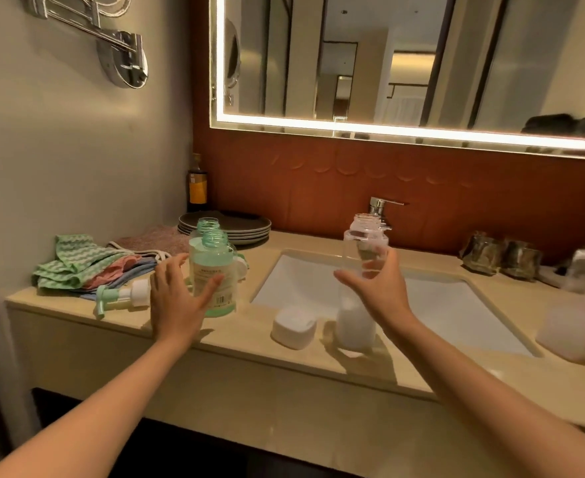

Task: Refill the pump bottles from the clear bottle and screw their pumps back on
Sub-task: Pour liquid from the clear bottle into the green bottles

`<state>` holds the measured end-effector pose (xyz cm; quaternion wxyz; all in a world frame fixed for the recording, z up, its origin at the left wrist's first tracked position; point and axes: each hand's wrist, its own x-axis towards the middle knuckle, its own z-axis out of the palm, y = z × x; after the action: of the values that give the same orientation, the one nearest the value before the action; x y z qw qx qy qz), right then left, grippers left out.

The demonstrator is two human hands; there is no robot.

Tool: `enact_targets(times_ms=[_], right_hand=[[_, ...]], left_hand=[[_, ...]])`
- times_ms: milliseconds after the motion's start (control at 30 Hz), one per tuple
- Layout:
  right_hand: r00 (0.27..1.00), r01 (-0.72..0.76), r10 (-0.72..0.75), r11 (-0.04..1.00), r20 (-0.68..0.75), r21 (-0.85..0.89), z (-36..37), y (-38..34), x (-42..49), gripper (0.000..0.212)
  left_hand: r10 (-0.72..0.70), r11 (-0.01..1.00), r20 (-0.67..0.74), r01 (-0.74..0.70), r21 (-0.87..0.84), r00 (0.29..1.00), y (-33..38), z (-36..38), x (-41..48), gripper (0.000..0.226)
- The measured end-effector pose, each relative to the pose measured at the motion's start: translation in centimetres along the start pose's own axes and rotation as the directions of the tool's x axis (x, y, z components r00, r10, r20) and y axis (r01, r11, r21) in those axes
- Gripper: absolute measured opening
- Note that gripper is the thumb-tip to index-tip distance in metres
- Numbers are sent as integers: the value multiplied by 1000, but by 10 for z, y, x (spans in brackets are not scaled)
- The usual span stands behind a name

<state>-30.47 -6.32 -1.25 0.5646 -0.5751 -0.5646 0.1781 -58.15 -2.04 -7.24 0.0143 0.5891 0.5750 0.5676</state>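
Two green pump bottles stand uncapped on the counter left of the sink, the front one point(219, 270) with a barcode label and the second point(209, 225) close behind it. A green-and-white pump point(122, 299) lies on its side to their left. My left hand point(175, 305) is open, its fingers spread just in front of the front green bottle. The tall clear bottle point(356, 326) stands uncapped at the counter's front edge, with whitish liquid in its lower part. My right hand point(379, 288) is open in front of its middle. A white cap point(293, 326) lies left of the clear bottle.
Folded cloths point(84, 267) and a stack of dark plates point(249, 226) sit at the back left, with a dark bottle point(197, 188) in the corner. The sink point(439, 312) and chrome tap point(380, 205) are centre right. Glasses point(501, 257) and a blurred pale object point(573, 326) stand at the right.
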Motion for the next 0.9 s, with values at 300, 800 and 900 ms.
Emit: enact_targets(times_ms=[300,800,900], right_hand=[[998,40,-41,999,57,29,-16,-1,-26,88],[978,-52,33,995,204,90,-26,-2,-23,105],[977,-91,62,987,205,132,-30,-2,-27,109]], left_hand=[[233,972,154,-226,-62,960,45,16,-46,65],[219,968,311,-166,-190,925,52,38,-66,38],[201,969,304,-143,-203,931,51,36,-64,40]])
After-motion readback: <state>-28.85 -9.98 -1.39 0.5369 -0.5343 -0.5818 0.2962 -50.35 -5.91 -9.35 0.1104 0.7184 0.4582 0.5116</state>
